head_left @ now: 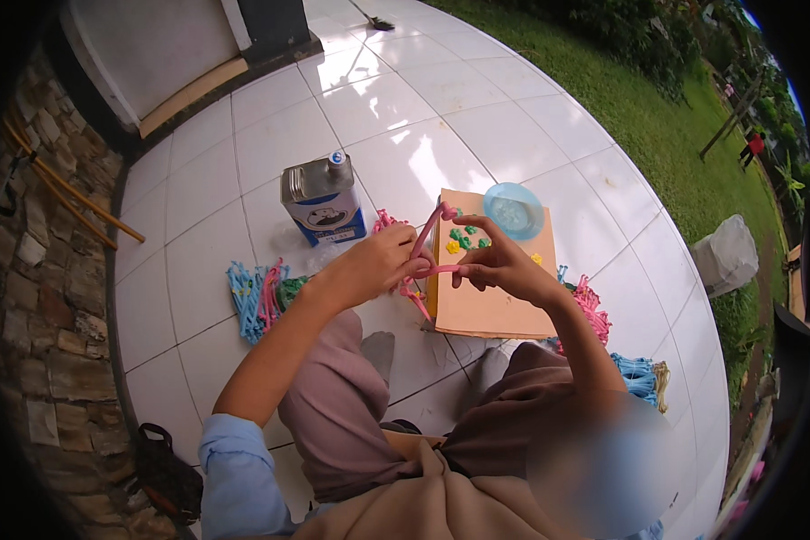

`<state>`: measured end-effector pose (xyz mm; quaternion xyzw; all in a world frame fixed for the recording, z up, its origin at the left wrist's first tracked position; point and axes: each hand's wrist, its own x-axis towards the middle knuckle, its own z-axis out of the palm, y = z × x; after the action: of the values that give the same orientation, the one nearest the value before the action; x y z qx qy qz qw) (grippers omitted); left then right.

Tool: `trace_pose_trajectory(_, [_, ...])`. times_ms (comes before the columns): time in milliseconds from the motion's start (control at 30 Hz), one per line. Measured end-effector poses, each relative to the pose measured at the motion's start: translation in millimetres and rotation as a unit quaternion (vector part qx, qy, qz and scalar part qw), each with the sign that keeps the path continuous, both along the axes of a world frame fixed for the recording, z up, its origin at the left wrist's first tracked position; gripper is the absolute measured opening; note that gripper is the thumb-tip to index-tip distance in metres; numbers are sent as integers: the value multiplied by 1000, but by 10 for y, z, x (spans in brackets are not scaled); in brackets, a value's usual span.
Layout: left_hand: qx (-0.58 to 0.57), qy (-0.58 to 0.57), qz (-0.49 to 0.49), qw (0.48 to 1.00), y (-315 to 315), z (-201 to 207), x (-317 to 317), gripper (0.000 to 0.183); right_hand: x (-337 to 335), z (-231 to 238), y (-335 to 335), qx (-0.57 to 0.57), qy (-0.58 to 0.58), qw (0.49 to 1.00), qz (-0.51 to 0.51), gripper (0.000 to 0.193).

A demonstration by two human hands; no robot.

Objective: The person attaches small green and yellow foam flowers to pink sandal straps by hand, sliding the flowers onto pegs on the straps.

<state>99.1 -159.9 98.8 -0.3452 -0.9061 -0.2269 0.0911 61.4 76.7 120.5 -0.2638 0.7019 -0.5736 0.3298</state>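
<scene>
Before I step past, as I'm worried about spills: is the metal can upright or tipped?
Upright. The metal can stands on its base on the tiled floor, its blue-and-white cap at the top.

So the only print I can spot is on the metal can [320,200], up around 10 o'clock from the middle of the view. It's got a blue and white label [326,212] with a dark emblem [333,217] in the centre. Lettering runs across the label at the emblem's 6 o'clock, tiny stuff that I honestly can't make out cleanly, then a short dark line of characters on a pale strip just under that. The cap [337,157], at the can's 1 o'clock, is white with a blue mark, too small to tell if it's a letter or a logo.
</scene>
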Motion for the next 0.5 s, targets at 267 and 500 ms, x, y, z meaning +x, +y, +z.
trace_pose_trajectory(267, [379, -319, 59, 867, 200, -9, -48, 33, -164, -12, 99, -88, -83, 992, -36, 50])
trace_pose_trajectory(500, [247, -315, 127, 907, 128, -26, -191, 25, -545, -985, 422, 45, 120, 963, -236, 37])
